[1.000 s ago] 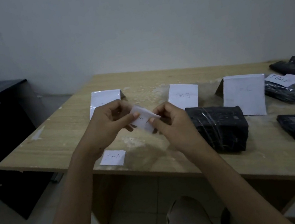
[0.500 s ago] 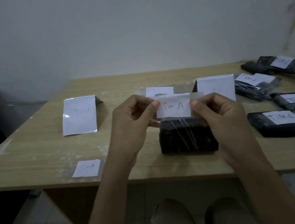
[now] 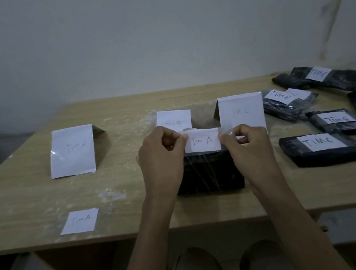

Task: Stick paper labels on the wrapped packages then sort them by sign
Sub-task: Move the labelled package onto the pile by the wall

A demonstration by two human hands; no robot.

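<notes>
Nearest us a spare "Tim A" slip lies flat on the surface. Just beyond, our left hand and right hand each pinch an end of the "Tim A" label, stretched level between them with its long axis left to right. The black package sits directly below and slightly nearer us, equally close to both hands, so we judge the move is straight down. Behind stand the Tim A sign, Tim B sign and Tim C sign.
</notes>
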